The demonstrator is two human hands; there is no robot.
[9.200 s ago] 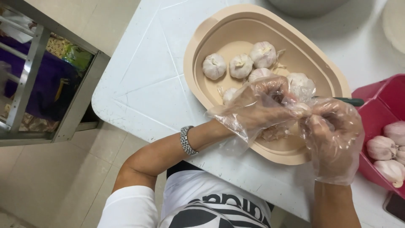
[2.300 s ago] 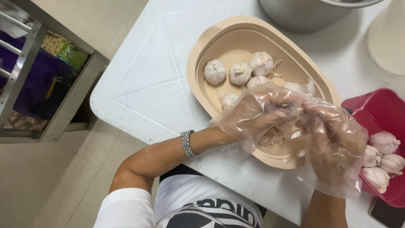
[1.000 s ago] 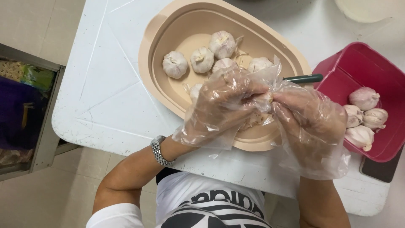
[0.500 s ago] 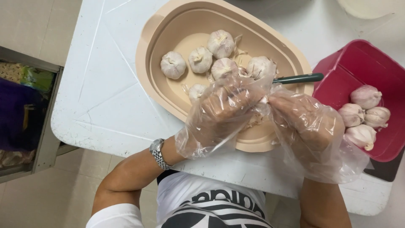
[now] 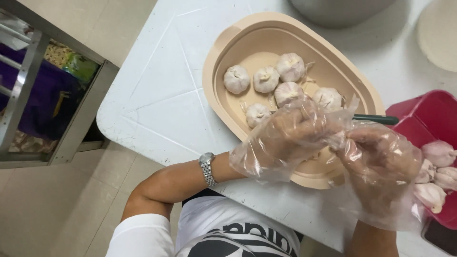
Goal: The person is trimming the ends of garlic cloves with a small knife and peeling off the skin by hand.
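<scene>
White table (image 5: 157,100) fills centre frame, tiled floor and a metal rack (image 5: 28,95) with purple stuff at upper left.

Beige oval tub (image 5: 228,47) upper centre, six whole garlic bulbs (image 5: 237,79) loose in it, bits of papery skin around them. Red bin (image 5: 431,109) at right edge with pinkish garlic (image 5: 438,153) inside. Grey pot base top centre, pale round disc top right.

Both hands in loose clear plastic gloves, meeting over the near-right rim of the tub. Left hand (image 5: 290,135), watch on the wrist, is curled with fingers pinched toward the right hand. Right hand (image 5: 381,157) is curled too, thumb side facing the left. Something small is gripped between them where they meet (image 5: 337,140); looks like a bulb or clove, but glove film hides it, can't confirm. A dark green handle (image 5: 376,119) pokes out above the right hand toward the bin; can't tell whether the right hand holds it.

Change vs half a second back: hands stayed locked together in the same spot on the tub rim, bulb count in tub unchanged, bin contents unchanged. My read: mid-peel on one piece, nothing dropped into either container yet.
</scene>
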